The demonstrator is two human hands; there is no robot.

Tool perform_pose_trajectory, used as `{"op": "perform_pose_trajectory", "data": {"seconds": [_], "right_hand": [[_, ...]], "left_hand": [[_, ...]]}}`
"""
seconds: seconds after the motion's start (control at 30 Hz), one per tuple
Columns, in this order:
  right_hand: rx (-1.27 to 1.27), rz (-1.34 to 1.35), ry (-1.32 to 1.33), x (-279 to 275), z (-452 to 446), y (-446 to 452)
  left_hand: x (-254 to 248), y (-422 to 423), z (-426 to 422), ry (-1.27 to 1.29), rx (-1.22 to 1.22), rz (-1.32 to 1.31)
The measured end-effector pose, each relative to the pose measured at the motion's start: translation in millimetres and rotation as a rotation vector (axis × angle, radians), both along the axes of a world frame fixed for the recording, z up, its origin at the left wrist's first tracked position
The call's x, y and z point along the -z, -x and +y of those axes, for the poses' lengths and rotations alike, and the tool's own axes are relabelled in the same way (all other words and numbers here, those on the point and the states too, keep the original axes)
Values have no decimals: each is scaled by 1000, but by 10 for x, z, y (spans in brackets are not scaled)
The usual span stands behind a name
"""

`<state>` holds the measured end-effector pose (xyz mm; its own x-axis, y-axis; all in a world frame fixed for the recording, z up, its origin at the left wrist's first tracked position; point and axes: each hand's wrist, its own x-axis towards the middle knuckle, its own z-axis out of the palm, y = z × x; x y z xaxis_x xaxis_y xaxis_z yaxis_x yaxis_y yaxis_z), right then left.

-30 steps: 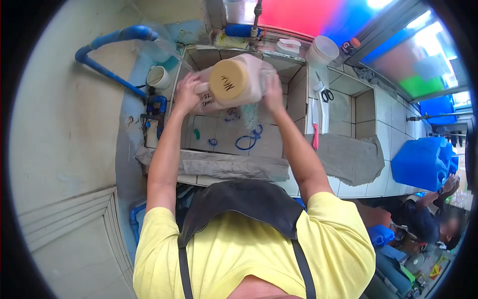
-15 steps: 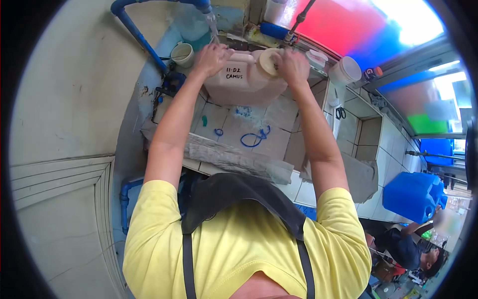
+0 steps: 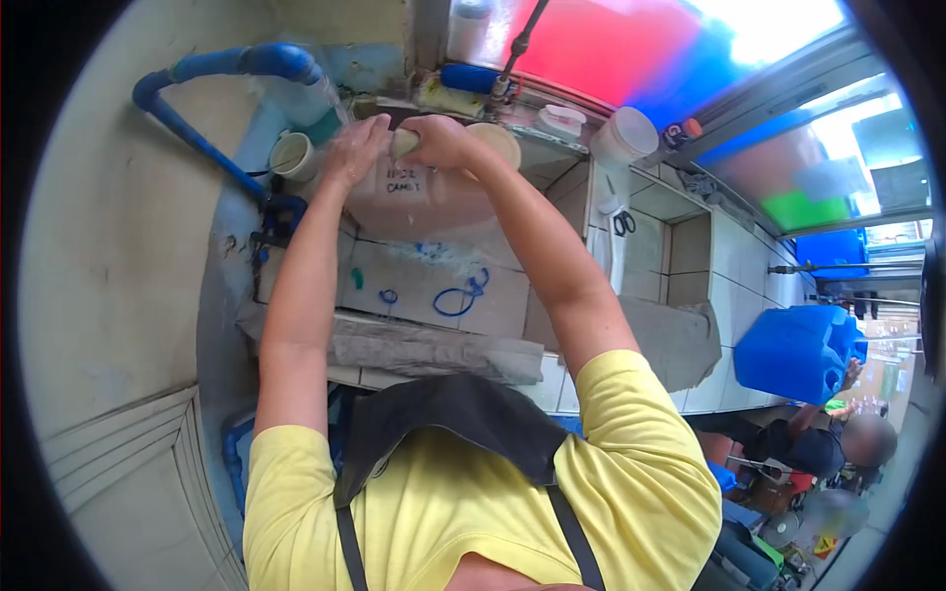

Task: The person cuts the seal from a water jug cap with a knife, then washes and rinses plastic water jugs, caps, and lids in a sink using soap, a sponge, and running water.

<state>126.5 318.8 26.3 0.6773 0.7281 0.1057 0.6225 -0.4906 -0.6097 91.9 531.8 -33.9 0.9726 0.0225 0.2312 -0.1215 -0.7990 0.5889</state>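
A translucent plastic jug [image 3: 434,212] with black handwriting, blurred now, stands in the tiled basin. A wide cream lid [image 3: 500,148] sits at its right end. My right hand [image 3: 436,143] is closed around a small pale, rounded thing [image 3: 403,144] above the jug's left part; its kind is unclear. Beside it, my left hand [image 3: 357,150] lies over the jug's left end with fingers stretched out, near the water falling from a blue pipe [image 3: 286,61]. Motion blurs the left fingertips.
A white cup [image 3: 292,156] stands left of the jug. On the basin floor lies a blue cord loop [image 3: 459,294]. A white tub [image 3: 626,135] and black-handled scissors [image 3: 624,224] are to the right. Farther right are a blue container [image 3: 796,355] and another person [image 3: 818,438].
My right hand has left the lid side, moved left across the jug, and now grips a small pale thing. My left hand stays near the jug's left end. The view has shifted.
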Motion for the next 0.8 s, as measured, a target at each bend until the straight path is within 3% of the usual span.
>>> {"op": "perform_pose_trajectory", "data": {"seconds": [0.03,0.1,0.17,0.2,0.27,0.3,0.33,0.4,0.5,0.6,0.67,0.8], "right_hand": [[4,2,14,49,-138,-57],[331,-191,-324,132,-488,-142],[496,-405,-396,-246,-990,-173],[744,-401,-255,-313,-1267,-276],[878,-681,97,-149,-2131,-714],[1128,-457,-2,-519,-2168,-459],[1146,-603,143,-238,-2658,-793],[1418,-185,373,-678,-2630,-601],[1215,-139,565,-589,-2771,-745],[1116,-340,377,-572,-2297,-582],[890,-80,68,-530,-1697,-454],[169,410,-217,-478,-343,139]], "left_hand": [[-37,1,-48,14,4,2],[-135,60,-52,-259,146,-116],[-326,233,-127,-337,141,-99],[-388,296,-175,-417,142,-90],[-388,293,-160,-451,155,-126],[-377,271,-126,-479,180,-175],[-305,241,-108,-477,162,-219],[-279,190,-99,-491,146,-220],[-236,127,-108,-490,120,-250],[-194,86,-121,-465,86,-296],[-173,98,-137,-464,53,-329],[-201,205,-166,-461,36,-287]]}}
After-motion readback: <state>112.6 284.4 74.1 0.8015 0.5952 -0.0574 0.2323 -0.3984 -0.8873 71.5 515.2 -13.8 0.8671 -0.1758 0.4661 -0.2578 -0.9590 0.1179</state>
